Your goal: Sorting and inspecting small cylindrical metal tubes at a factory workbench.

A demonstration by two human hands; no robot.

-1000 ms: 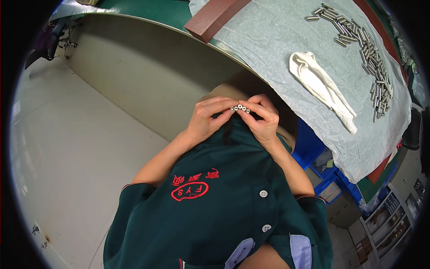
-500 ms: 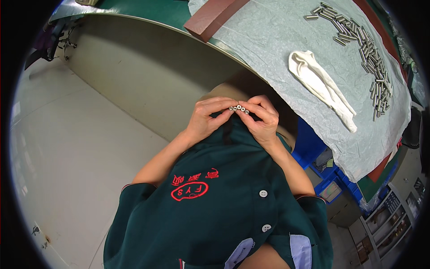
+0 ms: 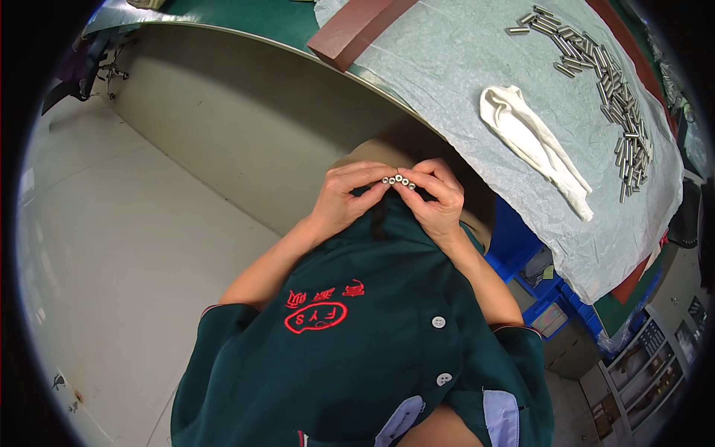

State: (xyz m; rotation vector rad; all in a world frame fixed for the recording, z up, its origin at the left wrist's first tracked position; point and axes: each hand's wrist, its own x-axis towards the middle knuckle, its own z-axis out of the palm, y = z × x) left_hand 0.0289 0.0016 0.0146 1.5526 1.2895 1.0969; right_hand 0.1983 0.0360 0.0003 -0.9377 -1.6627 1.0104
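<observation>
While the left hand [image 3: 344, 195] and the right hand [image 3: 438, 205] meet below and to the left of the white cloth [image 3: 530, 141], a short row of small metal cylinders [image 3: 399, 179] sits pinched between them, off the worktable. Cylinders are seen end-on, about five, side by side in a slight arch. Grip, left: thumb and forefinger pinch the left end of the row, remaining fingers curled and partly hidden. Grip, right: thumb and forefinger pinch the right end, other fingers bent. Exact fingertip contact is too small to tell. Reference item, the white cloth, lies long and folded on a crinkled pale sheet [image 3: 439, 82], narrowing toward its lower right end. Up and to the right of the cloth, a loose pile of cylinders [image 3: 625, 97] spreads in a curved band on the same sheet, pieces lying at mixed angles, many touching. Up and to the left of the cloth, a reddish-brown block [image 3: 357, 33] lies near the rim of the green worktable [image 3: 275, 26]. Below the cloth, blue bins [image 3: 510, 235] show under the table edge. Down and to the left of the cloth, the wearer's dark green shirt [image 3: 380, 350] carries red embroidery and white buttons.
</observation>
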